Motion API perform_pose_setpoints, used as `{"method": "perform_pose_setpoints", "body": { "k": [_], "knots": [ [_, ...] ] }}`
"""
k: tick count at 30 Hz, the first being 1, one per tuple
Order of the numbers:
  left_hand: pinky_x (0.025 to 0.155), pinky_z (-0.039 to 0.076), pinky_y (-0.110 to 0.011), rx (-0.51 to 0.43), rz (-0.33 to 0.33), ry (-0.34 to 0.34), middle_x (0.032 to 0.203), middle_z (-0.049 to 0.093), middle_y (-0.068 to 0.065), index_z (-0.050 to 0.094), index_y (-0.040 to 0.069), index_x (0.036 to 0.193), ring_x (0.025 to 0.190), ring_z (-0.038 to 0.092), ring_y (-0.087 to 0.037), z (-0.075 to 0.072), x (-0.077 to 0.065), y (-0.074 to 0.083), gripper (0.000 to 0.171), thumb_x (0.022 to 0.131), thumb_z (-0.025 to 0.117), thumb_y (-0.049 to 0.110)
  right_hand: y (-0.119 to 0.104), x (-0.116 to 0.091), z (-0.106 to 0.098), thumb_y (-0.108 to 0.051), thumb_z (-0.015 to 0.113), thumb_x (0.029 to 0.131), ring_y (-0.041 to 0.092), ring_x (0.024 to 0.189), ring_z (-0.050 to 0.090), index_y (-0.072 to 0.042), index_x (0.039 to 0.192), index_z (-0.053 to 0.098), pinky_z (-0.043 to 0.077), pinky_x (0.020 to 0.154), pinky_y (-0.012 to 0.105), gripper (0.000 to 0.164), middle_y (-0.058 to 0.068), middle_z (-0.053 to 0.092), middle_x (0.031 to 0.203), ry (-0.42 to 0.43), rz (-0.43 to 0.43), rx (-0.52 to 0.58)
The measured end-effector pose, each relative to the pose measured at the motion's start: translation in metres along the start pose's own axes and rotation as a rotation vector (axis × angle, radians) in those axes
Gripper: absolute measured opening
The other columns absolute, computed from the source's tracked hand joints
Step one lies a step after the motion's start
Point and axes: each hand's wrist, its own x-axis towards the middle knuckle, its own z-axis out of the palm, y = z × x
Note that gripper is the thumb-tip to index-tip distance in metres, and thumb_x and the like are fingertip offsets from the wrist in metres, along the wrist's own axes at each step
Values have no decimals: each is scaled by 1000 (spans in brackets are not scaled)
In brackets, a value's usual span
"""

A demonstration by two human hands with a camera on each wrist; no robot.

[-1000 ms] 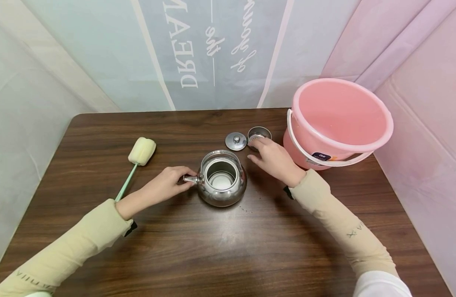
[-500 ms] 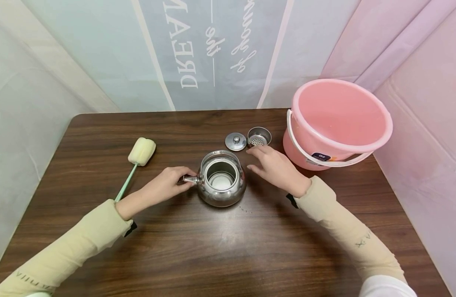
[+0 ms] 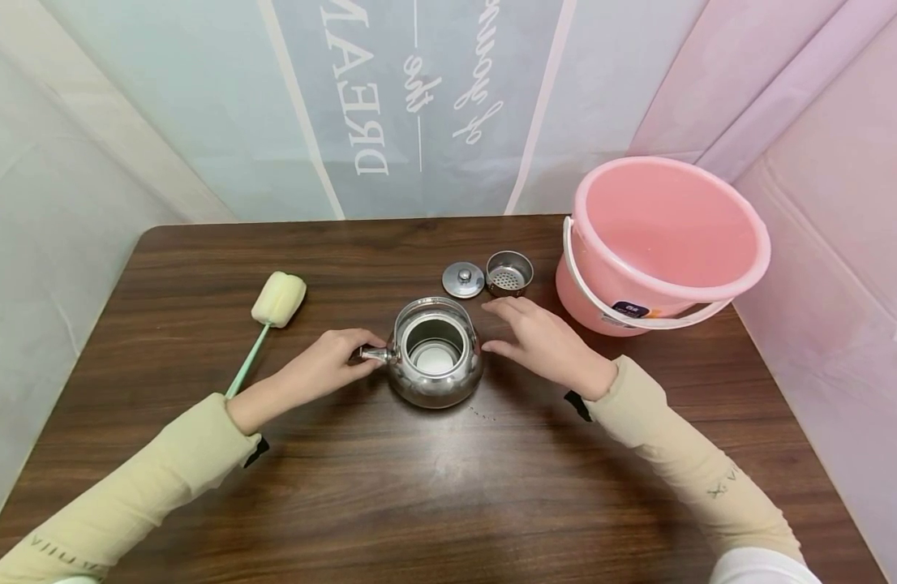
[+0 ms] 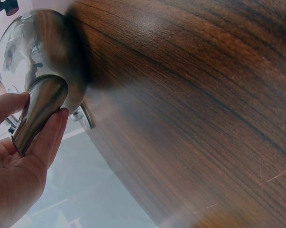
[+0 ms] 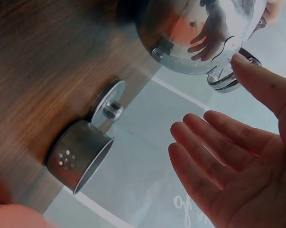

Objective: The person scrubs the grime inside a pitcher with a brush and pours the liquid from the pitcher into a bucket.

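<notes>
A steel kettle (image 3: 435,388) stands upright near the middle of the wooden tabletop (image 3: 419,495), its mouth uncovered and its hoop handle (image 3: 430,301) raised behind the opening. The person's left hand (image 3: 339,357) holds it by the spout (image 3: 376,354), thumb on one side and fingers on the other, pinching the metal between them. The right hand (image 3: 543,341) is at the kettle's other side with its fingers extended and holding nothing, the thumb apart from the rest; its tip is so close to the kettle that neither the head view nor the right wrist view settles whether the two touch. Beyond that hand, a round lid (image 3: 463,279) lies knob up, and just beside it a small metal strainer (image 3: 510,274) sits open side up, with holes in its base. To the right of these stands a pink bucket (image 3: 667,223) with a white carrying handle (image 3: 645,319). On the left lies a sponge brush (image 3: 279,299), its thin green stick (image 3: 248,361) running down toward the left forearm. A few small specks (image 3: 482,413) dot the tabletop by the kettle, and a pale curtain (image 3: 448,105) with white lettering hangs behind.
</notes>
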Motion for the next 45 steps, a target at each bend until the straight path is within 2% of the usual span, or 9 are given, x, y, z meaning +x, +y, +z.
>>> {"method": "perform_pose_setpoints", "body": {
  "k": [7, 15, 22, 30, 45],
  "knots": [
    [74, 50, -32, -1, -2, 0, 96, 66, -7, 64, 1, 101, 88, 62, -16, 1, -1, -1, 20, 83, 65, 10, -2, -2, 2, -37, 67, 81, 22, 115, 49, -1, 127, 49, 39, 95, 37, 61, 12, 53, 125, -78, 33, 107],
    [74, 50, -32, 0, -5, 1, 96, 66, -8, 64, 1, 101, 88, 62, -16, 1, -2, 0, 20, 83, 65, 10, -4, -4, 13, -38, 67, 81, 22, 119, 46, 1, 131, 43, 36, 99, 36, 67, 14, 49, 129, -128, 9, 198],
    [73, 50, -31, -1, -1, 6, 96, 66, -8, 64, 1, 101, 87, 62, -16, 2, -2, -1, 20, 83, 65, 11, -2, -4, 26, -43, 69, 76, 18, 118, 47, -1, 134, 39, 36, 99, 33, 77, 10, 46, 129, -115, -24, 251],
    [72, 50, -30, -6, 4, 9, 96, 66, -7, 64, 2, 101, 87, 61, -15, 2, -1, -1, 19, 83, 65, 11, -1, -4, 34, -45, 71, 73, 15, 118, 45, -5, 133, 40, 34, 100, 32, 79, 6, 45, 128, -102, -12, 329],
    [72, 50, -30, -2, 8, 10, 97, 66, -7, 64, 2, 101, 87, 62, -15, 3, -1, -2, 19, 84, 65, 11, -7, -1, 48, -38, 79, 67, 18, 117, 43, -4, 134, 35, 35, 100, 37, 86, 10, 43, 127, -50, 15, 416]
  ]
}}
